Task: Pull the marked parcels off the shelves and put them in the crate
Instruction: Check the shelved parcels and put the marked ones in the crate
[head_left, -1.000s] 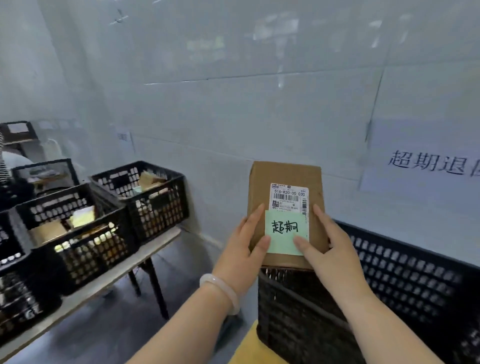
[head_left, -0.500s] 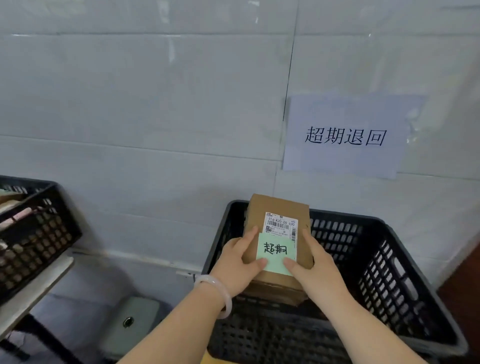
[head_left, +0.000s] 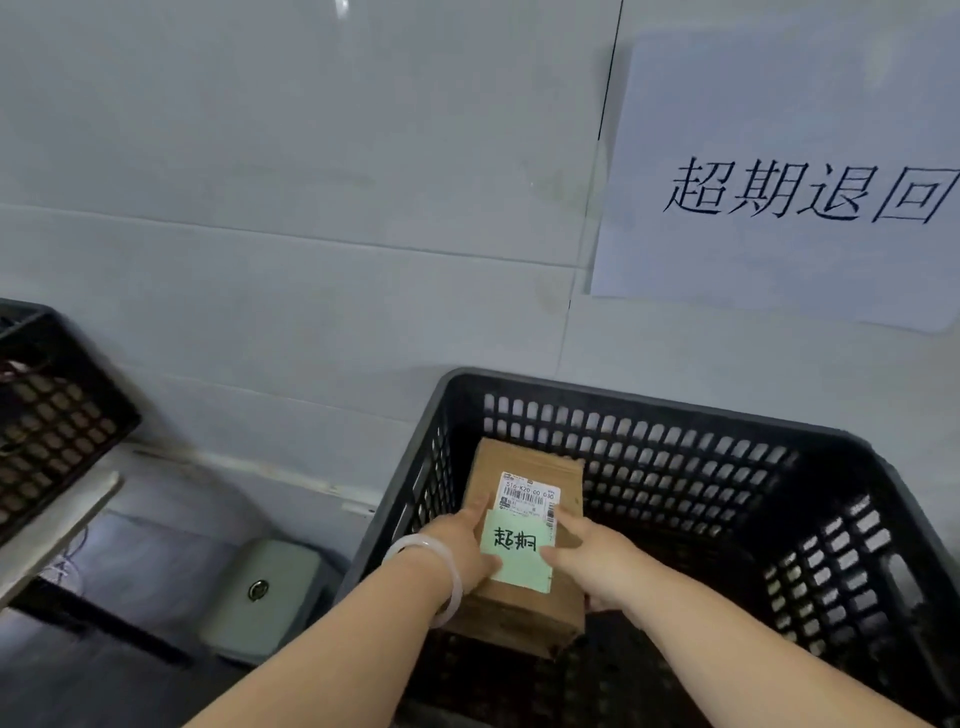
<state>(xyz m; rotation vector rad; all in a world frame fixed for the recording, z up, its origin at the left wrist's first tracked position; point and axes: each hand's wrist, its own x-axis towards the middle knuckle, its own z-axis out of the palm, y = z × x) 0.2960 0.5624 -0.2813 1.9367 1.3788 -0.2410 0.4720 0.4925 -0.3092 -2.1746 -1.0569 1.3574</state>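
While left hand (head_left: 457, 545) and right hand (head_left: 592, 556) clamp opposite sides of brown cardboard parcel (head_left: 519, 608) w/ green sticky note (head_left: 517, 545), it's low inside black plastic lattice crate (head_left: 649, 402) — near left wall.

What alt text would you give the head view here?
The left hand and right hand grip a cardboard parcel bearing a green note, inside a black plastic crate. A handwritten paper sign hangs on the white wall above.
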